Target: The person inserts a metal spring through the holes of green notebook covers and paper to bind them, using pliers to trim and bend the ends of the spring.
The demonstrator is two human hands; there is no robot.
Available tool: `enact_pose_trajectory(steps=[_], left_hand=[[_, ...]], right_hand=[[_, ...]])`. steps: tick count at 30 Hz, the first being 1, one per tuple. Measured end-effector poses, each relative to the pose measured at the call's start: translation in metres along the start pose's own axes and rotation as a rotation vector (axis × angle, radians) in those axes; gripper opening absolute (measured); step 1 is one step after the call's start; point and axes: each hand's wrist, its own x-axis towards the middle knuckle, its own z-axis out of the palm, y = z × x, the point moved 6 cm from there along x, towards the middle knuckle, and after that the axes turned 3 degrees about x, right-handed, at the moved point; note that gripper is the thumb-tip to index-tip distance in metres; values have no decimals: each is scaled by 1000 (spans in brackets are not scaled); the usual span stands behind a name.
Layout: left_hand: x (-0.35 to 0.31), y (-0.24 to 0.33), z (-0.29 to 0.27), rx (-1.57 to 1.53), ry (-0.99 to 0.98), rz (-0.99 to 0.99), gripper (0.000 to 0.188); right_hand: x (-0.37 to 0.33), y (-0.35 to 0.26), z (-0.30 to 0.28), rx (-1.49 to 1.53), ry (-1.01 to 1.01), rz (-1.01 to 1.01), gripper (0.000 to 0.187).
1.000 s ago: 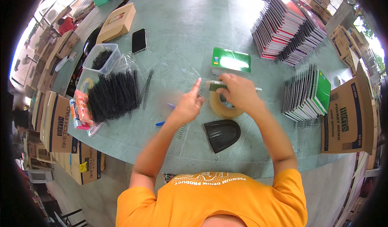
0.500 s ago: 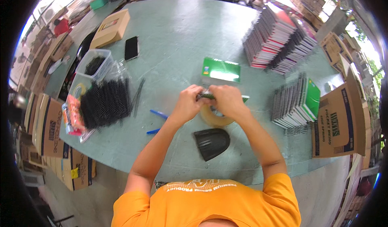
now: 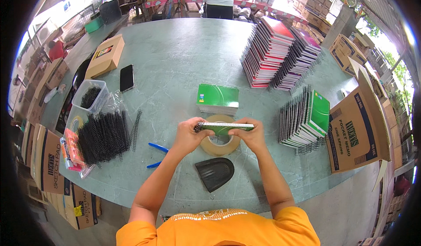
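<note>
Head view: notebook (image 3: 226, 127) now lifted edge-on.

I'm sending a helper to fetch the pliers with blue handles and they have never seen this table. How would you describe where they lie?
Start at the round grey-green table and find the person's left hand near its front edge. Just left of that forearm, between it and the heap of black wire spirals, lie the blue-handled pliers. Their two bright blue handles, spread apart, are the only blue thing there.
</note>
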Motion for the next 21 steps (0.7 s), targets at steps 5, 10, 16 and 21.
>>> enact_pose_trajectory(steps=[5, 10, 16, 21], left_hand=[[-11, -10, 7, 78, 23, 24, 21], [-11, -8, 5, 60, 14, -11, 22], [-12, -22, -8, 148, 71, 6, 23], [-6, -20, 3, 73, 61, 26, 19]], right_hand=[[-3, 20, 5, 224, 153, -91, 18], [-24, -73, 2, -425, 291, -587, 11], [-134, -259, 36, -138, -329, -927, 10], [-192, -265, 34, -64, 214, -735, 14]])
